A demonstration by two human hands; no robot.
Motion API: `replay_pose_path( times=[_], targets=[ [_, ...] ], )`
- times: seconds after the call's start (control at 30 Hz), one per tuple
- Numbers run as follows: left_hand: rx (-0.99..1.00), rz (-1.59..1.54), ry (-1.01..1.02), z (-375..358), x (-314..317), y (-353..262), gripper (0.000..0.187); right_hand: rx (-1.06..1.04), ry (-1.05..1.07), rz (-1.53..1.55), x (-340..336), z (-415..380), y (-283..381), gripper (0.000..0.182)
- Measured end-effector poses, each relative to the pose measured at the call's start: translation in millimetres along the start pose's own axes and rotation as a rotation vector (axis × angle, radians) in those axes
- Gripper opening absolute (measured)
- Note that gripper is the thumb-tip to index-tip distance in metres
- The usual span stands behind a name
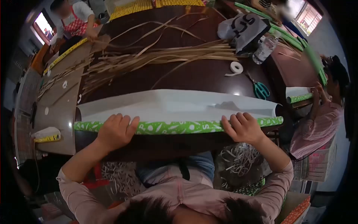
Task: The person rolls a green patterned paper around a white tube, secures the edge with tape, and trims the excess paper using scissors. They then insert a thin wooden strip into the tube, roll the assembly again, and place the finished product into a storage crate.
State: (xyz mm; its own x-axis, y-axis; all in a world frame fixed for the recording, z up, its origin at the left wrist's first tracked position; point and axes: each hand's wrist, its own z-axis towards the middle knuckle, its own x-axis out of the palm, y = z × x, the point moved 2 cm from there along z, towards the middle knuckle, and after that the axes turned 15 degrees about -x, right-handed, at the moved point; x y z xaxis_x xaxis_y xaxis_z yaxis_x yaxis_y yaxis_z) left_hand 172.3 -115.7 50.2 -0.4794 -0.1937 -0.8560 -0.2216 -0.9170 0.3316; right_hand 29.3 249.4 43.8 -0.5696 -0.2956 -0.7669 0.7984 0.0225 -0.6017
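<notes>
A sheet of wrapping paper [164,104] lies across the near side of the dark table, its white side facing up. Its near edge is rolled into a long green tube [179,127] with white letters and shapes printed on it. My left hand [117,130] is closed over the left part of this paper roll, fingers curled on top and thumb pointing inward. Toward the other end, my right hand [242,127] grips the roll the same way. Both ends of the roll stick out past my hands.
Thin brown strips [149,59] lie beyond the paper. To the right are white tape [236,68], green-handled scissors [261,89], a clear bottle [265,48] and a plastic bag [244,30]. Co-workers handle yellow and green rolls at both sides. Shredded paper [238,160] fills bags below.
</notes>
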Motion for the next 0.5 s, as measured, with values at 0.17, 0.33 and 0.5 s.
replay_pose_path(
  times=[0.17, 0.33, 0.5],
  targets=[
    [-0.052, -0.203, 0.26, -77, -13, -30, 0.042, -0.07, 0.065, 0.292, 11, 13, 52, 0.037],
    [-0.073, -0.402, 0.206, -89, -5, -49, 0.054, -0.037, 0.021, 0.264, 18, 5, 62, 0.035],
    [-0.005, -0.397, 0.239, -89, 5, -39, 0.055, 0.023, -0.046, 0.238, 24, -1, 66, 0.038]
  ],
)
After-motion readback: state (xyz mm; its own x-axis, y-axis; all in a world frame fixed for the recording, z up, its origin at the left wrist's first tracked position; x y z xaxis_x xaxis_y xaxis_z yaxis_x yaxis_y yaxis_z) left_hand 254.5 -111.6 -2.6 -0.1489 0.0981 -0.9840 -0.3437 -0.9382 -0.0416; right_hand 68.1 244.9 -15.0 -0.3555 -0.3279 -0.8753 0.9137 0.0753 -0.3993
